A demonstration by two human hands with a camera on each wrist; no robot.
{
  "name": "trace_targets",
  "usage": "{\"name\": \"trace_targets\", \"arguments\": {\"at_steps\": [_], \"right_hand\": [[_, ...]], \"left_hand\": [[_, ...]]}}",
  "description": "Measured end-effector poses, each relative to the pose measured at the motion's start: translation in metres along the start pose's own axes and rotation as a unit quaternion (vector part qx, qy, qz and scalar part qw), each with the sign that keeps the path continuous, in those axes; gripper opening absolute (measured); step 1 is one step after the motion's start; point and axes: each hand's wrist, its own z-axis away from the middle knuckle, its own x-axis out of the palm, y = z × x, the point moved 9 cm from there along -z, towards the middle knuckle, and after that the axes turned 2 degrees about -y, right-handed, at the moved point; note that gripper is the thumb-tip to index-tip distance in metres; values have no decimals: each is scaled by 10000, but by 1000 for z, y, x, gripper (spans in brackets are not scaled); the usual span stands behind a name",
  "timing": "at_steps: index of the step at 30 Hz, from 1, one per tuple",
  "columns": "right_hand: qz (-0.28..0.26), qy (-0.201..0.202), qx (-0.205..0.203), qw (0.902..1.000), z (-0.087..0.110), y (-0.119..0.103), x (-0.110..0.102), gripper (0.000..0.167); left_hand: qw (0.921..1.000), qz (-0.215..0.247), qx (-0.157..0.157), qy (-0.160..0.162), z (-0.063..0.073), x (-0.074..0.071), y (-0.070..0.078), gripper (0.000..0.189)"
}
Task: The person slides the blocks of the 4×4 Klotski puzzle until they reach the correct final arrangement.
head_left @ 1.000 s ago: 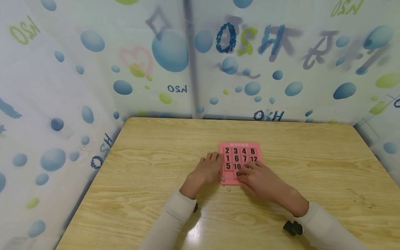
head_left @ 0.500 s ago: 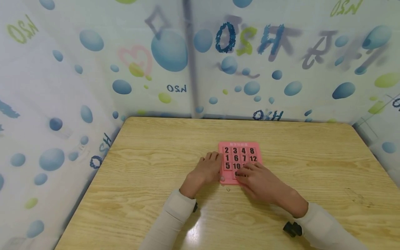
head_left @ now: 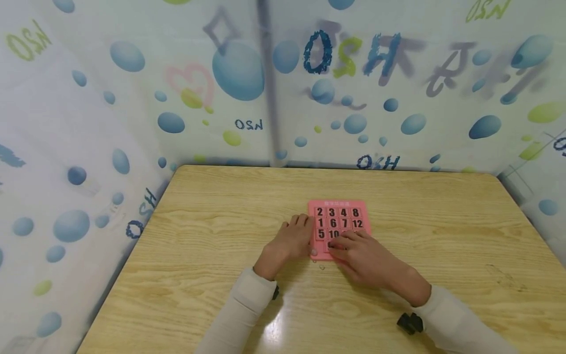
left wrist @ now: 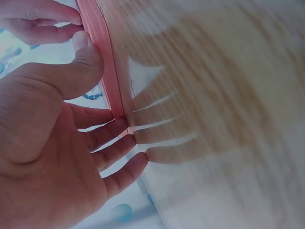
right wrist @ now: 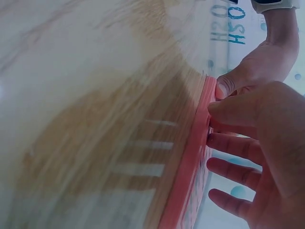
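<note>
A pink number sliding puzzle (head_left: 319, 255) lies flat on the wooden table, its black-numbered tiles in rows. In the head view, the left hand (head_left: 292, 239) lies along the puzzle's left side. Its thumb rests at the near left corner, and the left wrist view shows its spread fingertips (left wrist: 125, 177) down by the frame's edge. The right hand (head_left: 369, 258) reaches over the near right part, fingertips on the bottom-row tile marked 9 (head_left: 329, 245), hiding tiles beside it. A gap shows at the bottom left of the rows. In the right wrist view, several fingers stay extended above the puzzle.
The wooden table (head_left: 221, 211) extends around the puzzle and meets a patterned wall sheet (head_left: 300, 113) at its back edge. Small clear marks (head_left: 322, 267) dot the tabletop just in front of the puzzle. A black wrist device (head_left: 410, 323) hangs under the right sleeve.
The right hand has moved slightly left, and the tile marked 9 has slid left with it, narrowing the bottom-left gap. The left hand stays in place at the puzzle's side.
</note>
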Motion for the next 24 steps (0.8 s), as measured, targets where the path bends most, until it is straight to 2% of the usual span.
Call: {"name": "trace_targets", "arguments": {"at_steps": [9, 17, 21, 24], "right_hand": [[-187, -105, 0, 9998, -6, -5, 3, 30], [-118, -148, -82, 9998, -10, -7, 8, 33], [-112, -226, -96, 9996, -8, -7, 8, 34], [-122, -109, -101, 9998, -4, -3, 4, 32]], "left_hand": [[10000, 20, 15, 10, 0, 0, 1, 80], [10000, -42, -2, 53, -2, 1, -1, 77], [10000, -13, 30, 83, -2, 1, -1, 76], [9999, 24, 81, 96, -2, 2, 0, 76]]}}
